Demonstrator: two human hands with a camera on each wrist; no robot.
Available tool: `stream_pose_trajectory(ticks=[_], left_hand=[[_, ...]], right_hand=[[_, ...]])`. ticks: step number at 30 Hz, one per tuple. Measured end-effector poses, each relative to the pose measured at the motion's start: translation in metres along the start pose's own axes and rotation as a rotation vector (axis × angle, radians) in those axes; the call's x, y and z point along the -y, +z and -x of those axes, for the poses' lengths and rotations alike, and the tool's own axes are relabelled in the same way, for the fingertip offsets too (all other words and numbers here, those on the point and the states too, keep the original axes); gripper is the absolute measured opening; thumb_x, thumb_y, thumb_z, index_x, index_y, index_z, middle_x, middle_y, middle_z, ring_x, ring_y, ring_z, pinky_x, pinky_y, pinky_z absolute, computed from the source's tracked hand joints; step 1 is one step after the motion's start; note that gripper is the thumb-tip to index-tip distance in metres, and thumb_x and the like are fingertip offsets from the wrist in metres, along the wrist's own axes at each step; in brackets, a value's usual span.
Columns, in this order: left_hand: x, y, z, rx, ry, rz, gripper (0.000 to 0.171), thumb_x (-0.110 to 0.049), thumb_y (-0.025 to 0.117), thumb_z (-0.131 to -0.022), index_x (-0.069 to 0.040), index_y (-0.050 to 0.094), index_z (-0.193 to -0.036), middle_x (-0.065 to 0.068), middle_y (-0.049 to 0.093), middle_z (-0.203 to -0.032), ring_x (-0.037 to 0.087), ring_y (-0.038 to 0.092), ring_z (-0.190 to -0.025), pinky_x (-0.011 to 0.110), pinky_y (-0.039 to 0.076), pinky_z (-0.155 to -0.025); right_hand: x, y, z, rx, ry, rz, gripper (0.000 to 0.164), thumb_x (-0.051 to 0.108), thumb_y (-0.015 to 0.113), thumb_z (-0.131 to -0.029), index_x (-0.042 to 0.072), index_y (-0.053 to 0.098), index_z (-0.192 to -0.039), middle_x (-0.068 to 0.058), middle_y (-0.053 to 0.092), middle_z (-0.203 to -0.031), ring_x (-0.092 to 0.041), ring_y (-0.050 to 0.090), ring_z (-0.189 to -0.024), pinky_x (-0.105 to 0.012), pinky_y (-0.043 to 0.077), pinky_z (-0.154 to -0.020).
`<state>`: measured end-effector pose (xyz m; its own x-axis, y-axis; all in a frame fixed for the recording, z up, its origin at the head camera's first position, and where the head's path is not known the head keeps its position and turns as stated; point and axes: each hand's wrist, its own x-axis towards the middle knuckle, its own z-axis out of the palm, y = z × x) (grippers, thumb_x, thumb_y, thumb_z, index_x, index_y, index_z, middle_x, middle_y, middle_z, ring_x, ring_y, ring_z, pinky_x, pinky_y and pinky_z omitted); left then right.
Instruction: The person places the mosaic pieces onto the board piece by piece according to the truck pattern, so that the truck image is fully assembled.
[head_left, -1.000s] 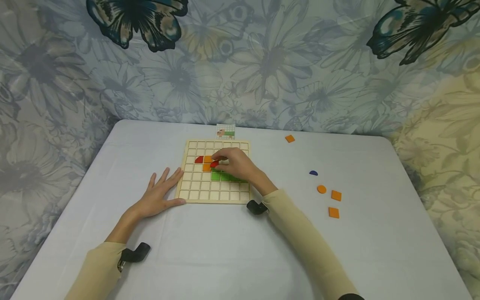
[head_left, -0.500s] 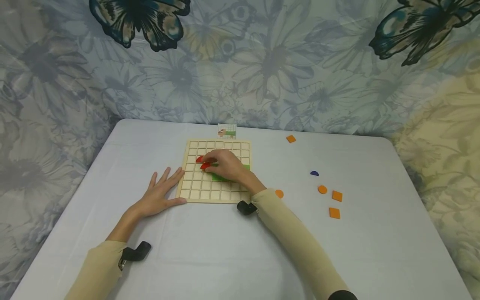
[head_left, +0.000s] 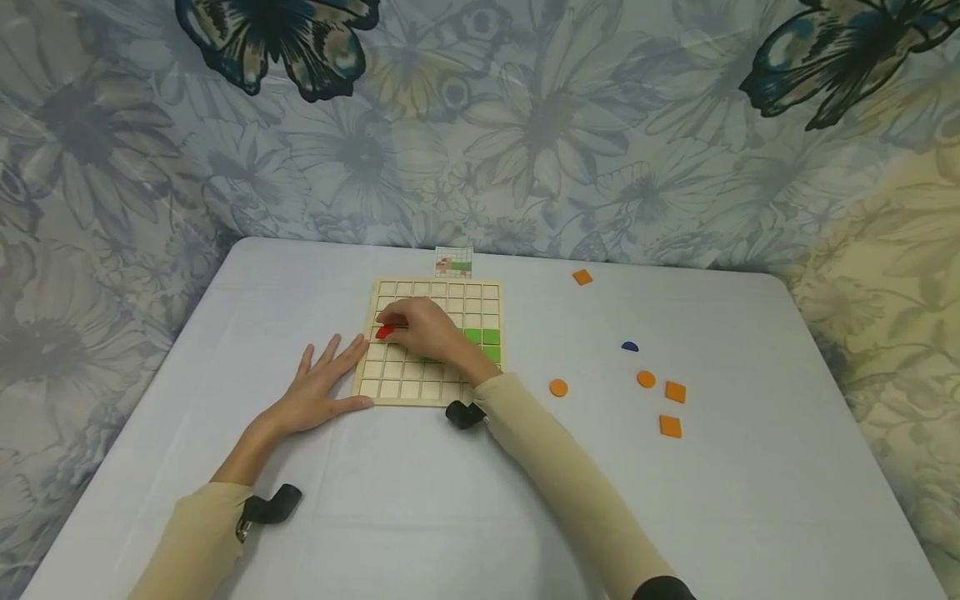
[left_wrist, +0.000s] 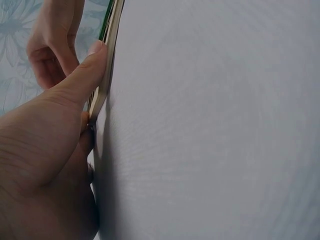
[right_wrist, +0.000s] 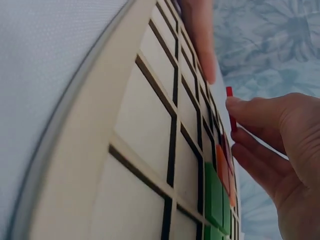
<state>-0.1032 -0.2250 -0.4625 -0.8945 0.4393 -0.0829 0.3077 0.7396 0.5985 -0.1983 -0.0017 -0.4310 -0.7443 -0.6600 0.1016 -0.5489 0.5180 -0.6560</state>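
My right hand [head_left: 425, 327] pinches a small red tile [head_left: 384, 332] between thumb and fingertips, over the left side of a wooden grid board [head_left: 390, 389]. In the right wrist view the red tile [right_wrist: 233, 124] stands on edge, raised above the cells. Green tiles [head_left: 491, 337] fill some cells right of this hand, and an orange tile [right_wrist: 222, 167] shows beside green ones. Other placed tiles are hidden under my hand in the head view. Fingers spread, my left hand [head_left: 321, 396] rests against the board's left edge, its thumb at the near corner.
A small picture card [head_left: 453, 262] with a coloured grid pattern lies behind the board. Right of the board on the white cloth [head_left: 750, 500] are a blue half-circle [head_left: 629, 347], orange discs [head_left: 558, 387] and several orange squares [head_left: 675, 392]. A patterned fabric wall [head_left: 540, 125] borders the table.
My right hand has moved left across the board with the red tile, uncovering green tiles on the right and an orange disc beside the board. My left hand has stayed put.
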Motion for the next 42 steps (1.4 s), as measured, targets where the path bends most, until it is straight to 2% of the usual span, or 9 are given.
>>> stream_pose_trajectory(ticks=[9, 17, 26, 42], left_hand=[[-0.002, -0.002, 0.001, -0.002, 0.001, 0.012, 0.092, -0.044, 0.071, -0.088, -0.01, 0.021, -0.157, 0.012, 0.016, -0.163, 0.04, -0.003, -0.149, 0.059, -0.015, -0.114], [-0.002, -0.001, 0.001, -0.013, 0.017, 0.017, 0.094, -0.045, 0.072, -0.087, -0.011, 0.02, -0.157, 0.011, 0.017, -0.163, 0.04, -0.002, -0.149, 0.06, -0.015, -0.114], [0.0, 0.001, 0.001, 0.0, -0.004, 0.005, 0.096, -0.047, 0.072, -0.086, -0.014, 0.018, -0.158, 0.007, 0.015, -0.164, 0.036, -0.004, -0.15, 0.057, -0.017, -0.114], [-0.002, 0.001, 0.001, -0.009, 0.004, 0.001, 0.095, -0.047, 0.072, -0.086, -0.011, 0.021, -0.157, 0.01, 0.015, -0.163, 0.038, -0.003, -0.149, 0.058, -0.016, -0.114]], right_hand=[[0.008, 0.011, -0.009, 0.018, 0.022, 0.158, 0.028, 0.009, 0.073, -0.088, 0.008, 0.071, -0.116, -0.002, 0.072, -0.11, -0.012, 0.065, -0.103, -0.022, 0.049, -0.091], [0.009, 0.013, -0.011, 0.038, 0.01, 0.192, 0.028, 0.011, 0.074, -0.088, 0.01, 0.072, -0.116, 0.0, 0.072, -0.107, -0.011, 0.065, -0.098, -0.022, 0.049, -0.089], [0.01, 0.015, -0.013, 0.032, 0.02, 0.222, 0.03, 0.014, 0.075, -0.088, 0.011, 0.071, -0.117, 0.001, 0.072, -0.108, -0.01, 0.064, -0.1, -0.022, 0.05, -0.088], [0.011, 0.012, -0.013, 0.035, 0.05, 0.224, 0.032, 0.018, 0.077, -0.086, 0.012, 0.071, -0.117, 0.0, 0.072, -0.106, -0.011, 0.064, -0.098, -0.023, 0.05, -0.086]])
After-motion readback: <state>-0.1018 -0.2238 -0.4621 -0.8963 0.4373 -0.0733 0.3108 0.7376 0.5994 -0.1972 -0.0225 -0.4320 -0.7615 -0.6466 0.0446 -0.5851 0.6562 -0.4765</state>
